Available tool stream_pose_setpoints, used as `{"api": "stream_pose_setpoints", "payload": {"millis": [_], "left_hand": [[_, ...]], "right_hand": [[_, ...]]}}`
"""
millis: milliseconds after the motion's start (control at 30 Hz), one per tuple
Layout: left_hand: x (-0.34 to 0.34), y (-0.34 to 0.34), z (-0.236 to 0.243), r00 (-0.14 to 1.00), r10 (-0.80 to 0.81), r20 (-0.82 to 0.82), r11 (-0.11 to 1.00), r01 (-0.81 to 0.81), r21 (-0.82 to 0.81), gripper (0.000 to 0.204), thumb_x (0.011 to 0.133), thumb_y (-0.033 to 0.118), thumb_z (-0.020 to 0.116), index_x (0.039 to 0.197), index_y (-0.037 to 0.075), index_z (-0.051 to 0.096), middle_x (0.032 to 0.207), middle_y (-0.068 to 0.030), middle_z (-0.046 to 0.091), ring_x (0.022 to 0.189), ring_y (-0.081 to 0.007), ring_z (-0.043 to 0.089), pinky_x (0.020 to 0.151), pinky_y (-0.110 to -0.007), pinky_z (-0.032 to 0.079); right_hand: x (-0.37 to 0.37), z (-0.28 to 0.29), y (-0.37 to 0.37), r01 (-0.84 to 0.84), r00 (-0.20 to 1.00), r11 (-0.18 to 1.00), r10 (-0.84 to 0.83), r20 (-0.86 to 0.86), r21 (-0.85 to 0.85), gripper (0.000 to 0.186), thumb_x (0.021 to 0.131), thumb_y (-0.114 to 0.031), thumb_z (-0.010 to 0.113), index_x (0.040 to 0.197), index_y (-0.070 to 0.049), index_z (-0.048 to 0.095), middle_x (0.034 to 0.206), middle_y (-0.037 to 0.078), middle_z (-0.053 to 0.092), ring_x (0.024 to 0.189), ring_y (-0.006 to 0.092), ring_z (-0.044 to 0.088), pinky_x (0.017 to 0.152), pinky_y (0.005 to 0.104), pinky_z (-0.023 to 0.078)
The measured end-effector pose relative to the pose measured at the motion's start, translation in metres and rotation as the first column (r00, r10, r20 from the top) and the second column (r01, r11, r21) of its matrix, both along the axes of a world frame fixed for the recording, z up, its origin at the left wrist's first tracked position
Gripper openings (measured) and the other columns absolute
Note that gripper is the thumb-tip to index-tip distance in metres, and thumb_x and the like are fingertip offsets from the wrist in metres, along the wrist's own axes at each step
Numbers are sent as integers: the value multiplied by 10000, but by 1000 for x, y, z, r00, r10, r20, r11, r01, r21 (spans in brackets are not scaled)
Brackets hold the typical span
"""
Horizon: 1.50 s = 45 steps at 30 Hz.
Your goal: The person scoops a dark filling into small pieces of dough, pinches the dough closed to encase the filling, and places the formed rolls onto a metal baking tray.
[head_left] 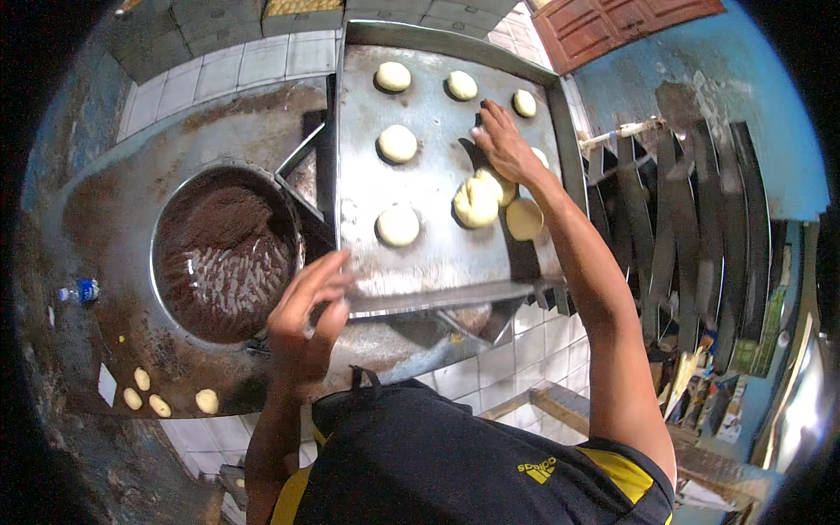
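Note:
A large metal baking tray (437, 79) fills the middle of the view, with several pale dough balls (398, 143) spaced out on it. My right hand (505, 144) reaches over the tray's right half, fingers stretched out and holding nothing that I can see. Just below it, a creased dough lump (477, 201) lies against other dough pieces, partly covered by my wrist and forearm. One flatter dough round (524, 219) sits beside my forearm. My left hand (308, 302), slightly blurred, hovers by the tray's near left corner with its fingers apart and nothing visible in them.
Left of the tray stands a round metal bowl (157, 262) of dark brown, crumbly stuff on a stained worktop (114, 227). Several small dough pieces (206, 402) and a small plastic bottle (80, 290) lie there too. Dark trays (669, 227) stand stacked on edge at the right.

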State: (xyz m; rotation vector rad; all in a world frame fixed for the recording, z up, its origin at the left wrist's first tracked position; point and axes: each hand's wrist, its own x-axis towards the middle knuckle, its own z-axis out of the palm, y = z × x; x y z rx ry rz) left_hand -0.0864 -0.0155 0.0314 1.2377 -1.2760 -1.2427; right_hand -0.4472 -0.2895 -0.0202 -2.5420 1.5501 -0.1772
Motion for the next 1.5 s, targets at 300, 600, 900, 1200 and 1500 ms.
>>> {"api": "stream_pose_setpoints", "payload": {"millis": [300, 600, 900, 1200, 1500], "left_hand": [[2, -23, 21, 987, -120, 107, 978, 136, -161, 461, 876, 22, 603, 1336, 41, 602, 1329, -201, 620, 1237, -338, 608, 1040, -438, 478], [-37, 27, 23, 997, 68, -44, 991, -73, -114, 269, 947, 41, 628, 1208, -21, 659, 1134, -162, 694, 1013, -213, 698, 893, -335, 561], [-195, 97, -23, 850, 12, -527, 999, 10, 39, 433, 1084, 306, 479, 1329, -49, 520, 1212, -154, 612, 1122, -204, 593, 921, -323, 498], [-219, 205, -35, 929, 133, -345, 990, -108, 93, 499, 1060, 474, 491, 825, 36, 544, 705, -13, 491, 693, -103, 459, 604, -318, 412], [-96, 290, -98, 900, 376, -220, 879, -271, 393, 568, 1046, 458, 516, 1454, 67, 451, 1231, -78, 614, 1118, -153, 564, 928, -317, 483]], "right_hand": [[15, 16, -22, -86, 957, 928, -24, 288, 363, 707, 1083, -522, 299, 1592, -34, 239, 1689, 157, 101, 1558, 294, 111, 1254, 430, 102], [-74, 67, 136, 390, 898, 847, -436, 55, 360, 453, 900, -373, 726, 1080, 42, 702, 907, 130, 729, 839, 170, 659, 740, 333, 529], [22, 104, 367, 180, 782, 978, -78, 618, -104, 327, 811, -101, 788, 1103, -3, 678, 1098, 136, 630, 899, 194, 641, 734, 308, 528], [28, 17, 501, 166, 191, 898, -435, 880, 407, 360, 930, -123, 719, 1252, 1, 620, 1078, 45, 688, 993, 131, 632, 841, 311, 524], [105, -21, 535, 65, 353, 929, -363, 862, 364, 390, 953, -202, 702, 1275, -1, 613, 1032, 132, 729, 910, 207, 689, 808, 366, 557]]}}
